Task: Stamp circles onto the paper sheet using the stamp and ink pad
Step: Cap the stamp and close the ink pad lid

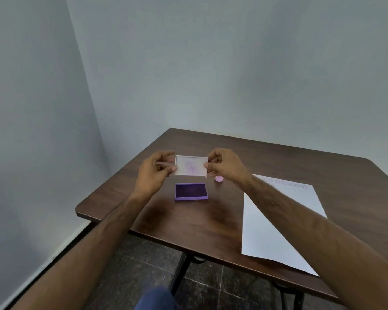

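Forearms reach in low; left hand [154, 170] pinches one end of the ink pad lid [190, 166], right hand [224, 163] clamps the other, lid held above the open ink pad [191, 191]; keep it level, set it well aside; stamp [219, 179] waits just behind, paper sheet [278, 222] far right on the table [211, 220].

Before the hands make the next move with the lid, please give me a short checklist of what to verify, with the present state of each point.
1. Ink pad uncovered: ok.
2. Lid held firmly by left hand and right hand, one at each end: ok.
3. Bare table near the pad for setting the lid down: ok.
4. Stamp within view behind the right hand: ok, partly hidden.
5. Paper sheet has blank area below its row of circles: ok.
6. Pad wet enough: cannot tell.
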Demonstrator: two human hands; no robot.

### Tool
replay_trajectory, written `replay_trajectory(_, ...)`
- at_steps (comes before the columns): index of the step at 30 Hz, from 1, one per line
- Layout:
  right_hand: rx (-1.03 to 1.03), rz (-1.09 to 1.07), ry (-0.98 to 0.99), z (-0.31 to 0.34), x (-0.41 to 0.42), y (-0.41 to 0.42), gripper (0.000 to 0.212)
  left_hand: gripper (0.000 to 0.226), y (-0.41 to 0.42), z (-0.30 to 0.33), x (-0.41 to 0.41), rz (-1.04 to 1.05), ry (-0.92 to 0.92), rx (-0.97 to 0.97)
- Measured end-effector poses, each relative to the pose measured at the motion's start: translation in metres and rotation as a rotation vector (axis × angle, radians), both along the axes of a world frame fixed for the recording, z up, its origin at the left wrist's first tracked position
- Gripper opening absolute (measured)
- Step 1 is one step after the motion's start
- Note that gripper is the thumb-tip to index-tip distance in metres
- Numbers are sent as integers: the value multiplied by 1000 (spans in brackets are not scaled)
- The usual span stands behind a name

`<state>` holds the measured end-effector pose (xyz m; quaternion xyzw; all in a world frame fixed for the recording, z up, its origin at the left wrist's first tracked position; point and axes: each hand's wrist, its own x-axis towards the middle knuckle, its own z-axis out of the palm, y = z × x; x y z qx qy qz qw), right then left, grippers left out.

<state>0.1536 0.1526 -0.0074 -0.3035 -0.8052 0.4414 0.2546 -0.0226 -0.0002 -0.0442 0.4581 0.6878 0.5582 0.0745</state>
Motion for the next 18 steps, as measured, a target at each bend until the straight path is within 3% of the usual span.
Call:
replay_trajectory(3, 103, 1, -63, -4, 8, -2, 8, 23, 6, -6, 4, -10, 32, -53)
replay_trajectory(9, 258, 15, -141, -13, 5, -7, 9, 9, -2, -14, 7, 60, 292, -167)
replay_trajectory(18, 375, 50, -246, -22, 6, -12, 7, 11, -6, -22, 8, 45, 376, -198)
